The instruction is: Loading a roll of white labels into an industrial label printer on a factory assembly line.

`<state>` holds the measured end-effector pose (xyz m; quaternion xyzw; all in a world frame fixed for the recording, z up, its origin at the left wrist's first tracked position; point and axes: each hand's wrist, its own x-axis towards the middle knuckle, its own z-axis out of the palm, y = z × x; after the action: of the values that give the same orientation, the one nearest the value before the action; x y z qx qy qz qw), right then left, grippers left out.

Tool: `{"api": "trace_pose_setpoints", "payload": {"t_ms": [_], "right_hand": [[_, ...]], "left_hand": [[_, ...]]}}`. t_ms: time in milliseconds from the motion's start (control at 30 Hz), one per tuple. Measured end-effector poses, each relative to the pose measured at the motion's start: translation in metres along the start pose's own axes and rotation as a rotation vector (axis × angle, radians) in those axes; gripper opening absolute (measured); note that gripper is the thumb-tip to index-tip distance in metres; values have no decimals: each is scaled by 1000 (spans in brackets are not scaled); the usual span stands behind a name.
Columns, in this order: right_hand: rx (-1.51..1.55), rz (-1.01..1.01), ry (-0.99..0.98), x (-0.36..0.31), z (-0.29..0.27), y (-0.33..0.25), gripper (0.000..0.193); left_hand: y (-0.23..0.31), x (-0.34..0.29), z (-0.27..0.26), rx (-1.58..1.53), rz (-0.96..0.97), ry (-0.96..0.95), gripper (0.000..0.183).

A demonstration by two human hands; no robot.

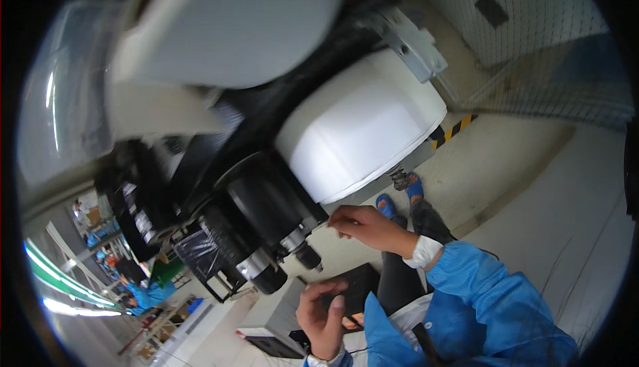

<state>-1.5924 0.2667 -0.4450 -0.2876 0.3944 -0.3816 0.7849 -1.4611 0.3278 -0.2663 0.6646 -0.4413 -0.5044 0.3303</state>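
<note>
My right hand (373, 228) is held up by the lower rim of a white drum-shaped part (363, 127). Its fingers are curled together in a pinch, and whatever lies between them is hidden or too small to make out. Lower down, my left hand (321, 317) has thumb and bent fingers apart, with nothing visible in it. It is just below a small black nozzle-like tip (308, 256) on a silver collar. That tip hangs from a black machine body (263, 194), beside a thicker black cylinder with a silver band (253, 267).
A large pale housing (246, 27) and a metal bracket (413, 47) are at the top. A grey box-shaped unit (273, 317) stands by my left hand. Wire mesh (552, 87) and yellow-black tape (456, 130) are at right. Another person in blue (150, 295) is far left.
</note>
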Motion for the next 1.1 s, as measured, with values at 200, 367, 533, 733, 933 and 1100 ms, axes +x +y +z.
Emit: {"api": "trace_pose_setpoints", "payload": {"t_ms": [200,367,533,733,933,1100], "right_hand": [[-391,10,169,-79,-34,-37,19],[-717,-277,350,-112,-31,-118,12],[-685,-475,615,-98,-23,-174,13],[-755,-583,796,-71,-27,-208,10],[-1203,-477,863,-60,-12,-211,46],[-1114,-364,811,-66,2,-206,48]], "left_hand": [[-10,-41,-90,-166,0,301,13],[-33,-37,-169,-190,48,606,14],[-53,3,-202,-398,-68,625,24],[-48,101,-184,-449,1,280,27],[-26,136,-168,-155,54,195,29],[-17,146,-170,107,90,166,31]]}}
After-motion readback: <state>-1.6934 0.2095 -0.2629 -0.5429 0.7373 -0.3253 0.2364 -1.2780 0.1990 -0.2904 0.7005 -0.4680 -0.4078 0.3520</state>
